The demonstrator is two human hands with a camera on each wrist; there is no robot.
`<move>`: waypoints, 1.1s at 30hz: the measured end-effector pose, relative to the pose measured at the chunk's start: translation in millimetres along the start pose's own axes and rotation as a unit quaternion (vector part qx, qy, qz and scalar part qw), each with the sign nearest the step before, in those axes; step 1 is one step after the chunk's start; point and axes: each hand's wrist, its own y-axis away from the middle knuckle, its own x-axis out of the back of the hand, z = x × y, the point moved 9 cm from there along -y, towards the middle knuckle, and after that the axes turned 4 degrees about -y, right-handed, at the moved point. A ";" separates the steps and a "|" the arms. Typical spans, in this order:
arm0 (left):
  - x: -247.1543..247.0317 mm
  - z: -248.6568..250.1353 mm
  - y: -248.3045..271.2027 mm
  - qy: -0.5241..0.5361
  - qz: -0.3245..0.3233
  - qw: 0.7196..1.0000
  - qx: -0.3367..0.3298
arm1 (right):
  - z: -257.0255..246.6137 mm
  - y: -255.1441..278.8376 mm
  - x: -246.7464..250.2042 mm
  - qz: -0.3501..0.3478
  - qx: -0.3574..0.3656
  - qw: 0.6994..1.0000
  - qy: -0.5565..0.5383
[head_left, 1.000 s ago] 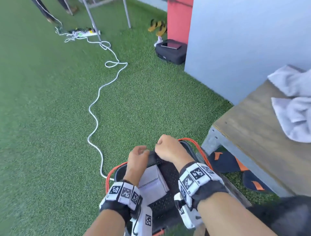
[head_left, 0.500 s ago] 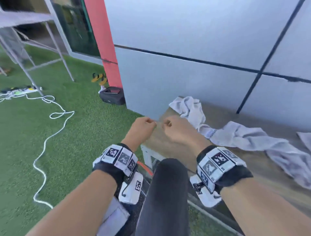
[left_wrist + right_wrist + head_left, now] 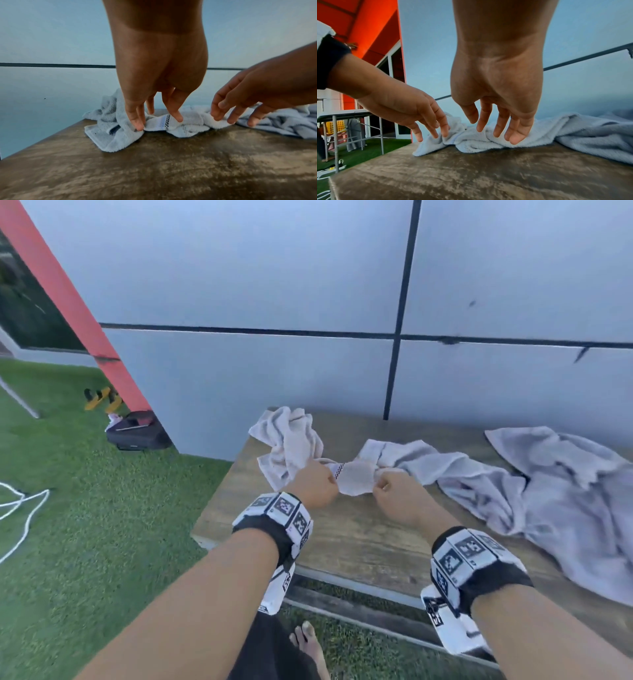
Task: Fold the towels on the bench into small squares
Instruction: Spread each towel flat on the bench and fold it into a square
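Observation:
A pale crumpled towel (image 3: 291, 446) lies at the left end of the wooden bench (image 3: 342, 546); its checker-striped hem (image 3: 354, 481) runs between my hands. My left hand (image 3: 317, 486) and right hand (image 3: 394, 494) are down at that hem. In the left wrist view the left hand (image 3: 157, 120) sets straight fingertips and thumb on the towel (image 3: 188, 127). In the right wrist view the right hand (image 3: 494, 129) has loosely extended fingers touching the towel (image 3: 471, 143). A second grey towel (image 3: 565, 491) lies crumpled at the right.
A grey panelled wall (image 3: 274, 371) stands right behind the bench. On the green turf to the left are a black bag (image 3: 137, 433), yellow sandals (image 3: 102, 400) and a white cable (image 3: 17, 508). My bare foot (image 3: 306, 642) is below the bench's front edge.
My view has swung up from a black basket on the turf to the bench. Both hands have left the basket and come down on the towel's hem.

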 end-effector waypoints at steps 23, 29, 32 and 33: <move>30.7 136.8 7.8 0.076 0.105 0.970 -0.206 | 31.4 24.5 81.7 0.194 0.034 0.971 -0.133; 52.3 139.1 24.0 0.041 0.167 0.973 -0.156 | 28.9 62.1 130.0 0.257 0.032 0.949 -0.181; 69.0 128.9 34.7 0.077 0.214 0.969 -0.099 | 30.4 83.8 149.0 0.286 0.030 0.932 -0.221; 75.6 128.0 40.3 0.100 0.231 0.964 -0.086 | 31.3 90.2 153.4 0.288 0.030 0.931 -0.223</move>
